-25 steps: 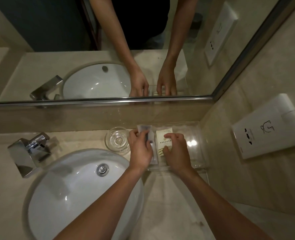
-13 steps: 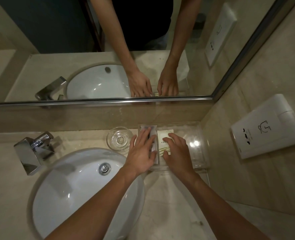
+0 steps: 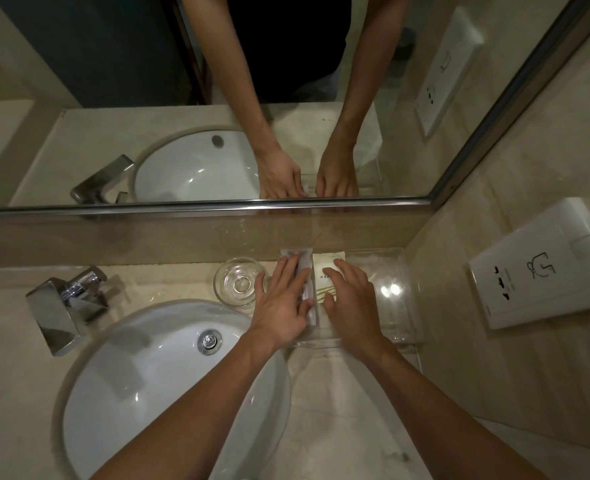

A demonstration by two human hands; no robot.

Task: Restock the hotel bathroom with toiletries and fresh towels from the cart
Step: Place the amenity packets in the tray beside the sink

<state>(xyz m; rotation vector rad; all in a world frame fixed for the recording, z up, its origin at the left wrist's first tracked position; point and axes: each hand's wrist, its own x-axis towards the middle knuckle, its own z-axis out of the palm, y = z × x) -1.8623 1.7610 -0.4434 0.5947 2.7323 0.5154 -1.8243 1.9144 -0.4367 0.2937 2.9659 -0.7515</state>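
Reaching over the worktop (image 3: 338,410) past the sink (image 3: 120,393), you lay both hands flat with fingers spread, gripping nothing: your left hand (image 3: 283,303) presses the clear toiletry packet (image 3: 295,254), your right hand (image 3: 352,303) the cream sachet (image 3: 324,271) just beside it, both inside the clear tray (image 3: 397,306) near the glass dish (image 3: 239,285).

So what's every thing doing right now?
Left hand: flat, pressing the clear packet.
Right hand: flat on the white packet.
Clear tray: holds both packets, right side bare.
Glass dish: empty, upright.
Faucet: no water running.
Sink: empty, stopper down.
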